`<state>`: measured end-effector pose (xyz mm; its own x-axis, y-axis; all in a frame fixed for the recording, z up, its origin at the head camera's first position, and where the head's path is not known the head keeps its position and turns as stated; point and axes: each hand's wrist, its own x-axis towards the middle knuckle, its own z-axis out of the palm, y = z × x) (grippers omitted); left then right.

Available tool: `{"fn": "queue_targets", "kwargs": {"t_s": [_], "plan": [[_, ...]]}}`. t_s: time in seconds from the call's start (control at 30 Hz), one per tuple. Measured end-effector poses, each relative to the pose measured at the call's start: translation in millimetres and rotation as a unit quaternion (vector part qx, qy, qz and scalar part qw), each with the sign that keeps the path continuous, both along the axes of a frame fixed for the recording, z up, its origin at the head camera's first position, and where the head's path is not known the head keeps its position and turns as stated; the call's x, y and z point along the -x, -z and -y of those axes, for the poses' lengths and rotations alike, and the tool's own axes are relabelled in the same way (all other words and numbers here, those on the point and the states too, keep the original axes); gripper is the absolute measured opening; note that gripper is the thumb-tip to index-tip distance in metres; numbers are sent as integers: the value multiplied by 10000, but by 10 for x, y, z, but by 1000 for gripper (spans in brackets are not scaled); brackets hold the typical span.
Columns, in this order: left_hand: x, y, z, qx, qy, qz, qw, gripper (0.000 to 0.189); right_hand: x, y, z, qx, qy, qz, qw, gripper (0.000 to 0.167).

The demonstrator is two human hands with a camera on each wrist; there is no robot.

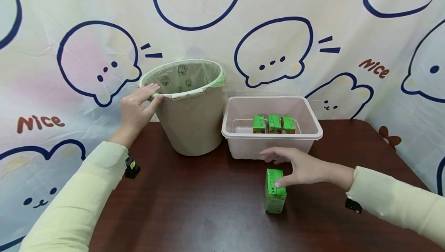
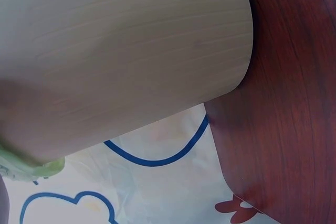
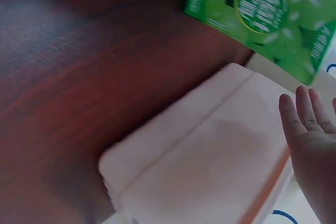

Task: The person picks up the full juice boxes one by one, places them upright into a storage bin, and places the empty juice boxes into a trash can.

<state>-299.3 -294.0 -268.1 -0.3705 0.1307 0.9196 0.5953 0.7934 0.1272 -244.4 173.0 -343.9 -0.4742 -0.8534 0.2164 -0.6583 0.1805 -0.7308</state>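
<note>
My left hand [image 1: 137, 107] holds the near left rim of a beige trash bin [image 1: 191, 124], with its fingers at the rim and its thumb on the outer side. In the left wrist view the bin wall [image 2: 126, 56] fills much of the frame. A green drink carton [image 1: 275, 194] stands upright on the table. My right hand [image 1: 299, 165] hovers around the carton's top, thumb over it and fingers stretched beyond its far side. In the right wrist view the carton [image 3: 262, 17] is apart from the fingers [image 3: 307, 111].
A pale pink plastic basin [image 1: 271, 142] stands beside the bin at the table's back. Inside it are three green cartons [image 1: 274, 124]. A patterned bag [image 1: 187, 75] lines the bin. Behind the dark wooden table [image 1: 194, 205] hangs a cartoon-print cloth [image 1: 194, 43].
</note>
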Motion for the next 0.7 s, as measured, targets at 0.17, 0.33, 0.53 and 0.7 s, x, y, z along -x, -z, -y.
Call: {"fn": "queue_targets", "kwargs": {"t_s": [0.17,0.33,0.53,0.7], "plan": [[-7,-3,-5,-14,-19,20,10000,27,-22,97,-43,-107,-5,75,9999,72],[-11,-10,-19,-97,-3,46,9999,27,-61,161,-86,-351,113,42,9993,80],[-11,-7,-28,-193,-15,65,9998,27,-106,230,-124,-629,235,11,9977,89],[-13,-6,-26,-164,-15,69,9998,27,-125,283,-131,-757,370,116,9964,92]]}}
